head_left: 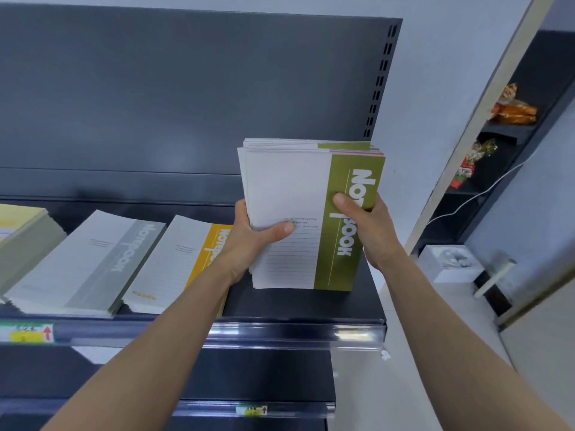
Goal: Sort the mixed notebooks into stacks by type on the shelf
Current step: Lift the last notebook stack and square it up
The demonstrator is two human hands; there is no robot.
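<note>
Between both hands, a bundle of notebooks, olive-green spine on top, is held tilted up over the shelf, its bottom edge possibly resting there. The left hand grips the white edge and the right hand the spine side. Left of the left hand lie a yellow-spine stack, then a grey-spine stack.

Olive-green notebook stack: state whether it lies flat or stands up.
Olive-green notebook stack stands up, cover facing camera, gripped by left hand and right hand. Whether its bottom edge touches the shelf: cannot tell.
</note>
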